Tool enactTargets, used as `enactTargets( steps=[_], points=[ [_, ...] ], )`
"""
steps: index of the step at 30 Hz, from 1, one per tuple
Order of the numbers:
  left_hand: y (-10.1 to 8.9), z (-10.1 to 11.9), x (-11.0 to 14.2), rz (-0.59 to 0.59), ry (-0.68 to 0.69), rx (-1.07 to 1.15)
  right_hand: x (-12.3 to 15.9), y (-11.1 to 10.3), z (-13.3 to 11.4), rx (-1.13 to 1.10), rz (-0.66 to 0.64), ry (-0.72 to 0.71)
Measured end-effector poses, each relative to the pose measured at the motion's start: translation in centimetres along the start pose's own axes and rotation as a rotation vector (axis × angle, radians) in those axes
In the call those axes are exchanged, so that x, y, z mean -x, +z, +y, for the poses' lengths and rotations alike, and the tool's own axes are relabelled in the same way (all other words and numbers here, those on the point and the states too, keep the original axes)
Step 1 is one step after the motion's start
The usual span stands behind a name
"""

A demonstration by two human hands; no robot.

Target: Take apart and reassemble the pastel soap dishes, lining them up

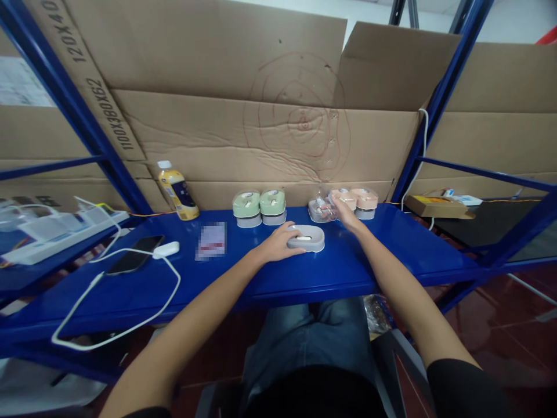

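My left hand (281, 242) grips the left end of a small grey oval box (318, 240), which stands open on the blue shelf with a small white piece inside. Farther back, my right hand (343, 212) reaches to a clear plastic piece (322, 209) over another grey base. Its fingers are closed at the plastic's right edge; pinkish bits show through, too blurred to name. Two boxes with pink lids (364, 200) stand just behind and right of that hand, one partly covered by it. Two boxes with green lids (247, 206) sit side by side at the back, left of the grey box.
A yellow drink bottle (179, 191) stands at the back left, behind a blurred card (212, 240). A phone (136, 255) and a white cable (167, 310) lie farther left, near a power strip (65, 235). Cardboard (209, 133) and blue posts (439, 98) enclose the shelf.
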State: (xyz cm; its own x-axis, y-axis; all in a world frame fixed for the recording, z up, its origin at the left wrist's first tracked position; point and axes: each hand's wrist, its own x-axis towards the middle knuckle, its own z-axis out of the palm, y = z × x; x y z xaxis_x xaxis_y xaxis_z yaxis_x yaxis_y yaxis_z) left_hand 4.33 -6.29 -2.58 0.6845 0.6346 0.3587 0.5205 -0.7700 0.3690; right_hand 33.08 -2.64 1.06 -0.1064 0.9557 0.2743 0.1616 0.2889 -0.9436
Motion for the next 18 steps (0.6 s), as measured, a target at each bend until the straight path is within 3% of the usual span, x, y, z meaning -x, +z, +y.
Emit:
enactTargets(
  steps=[11,18],
  points=[
    [0.0,-0.5,0.1,0.115,-0.024,0.077,0.0,0.4,0.5,-0.048,0.065,-0.023],
    [-1.4,-1.6,-0.1,0.433,-0.206,0.113,0.6,0.5,-0.5,0.022,-0.034,-0.092]
  ],
)
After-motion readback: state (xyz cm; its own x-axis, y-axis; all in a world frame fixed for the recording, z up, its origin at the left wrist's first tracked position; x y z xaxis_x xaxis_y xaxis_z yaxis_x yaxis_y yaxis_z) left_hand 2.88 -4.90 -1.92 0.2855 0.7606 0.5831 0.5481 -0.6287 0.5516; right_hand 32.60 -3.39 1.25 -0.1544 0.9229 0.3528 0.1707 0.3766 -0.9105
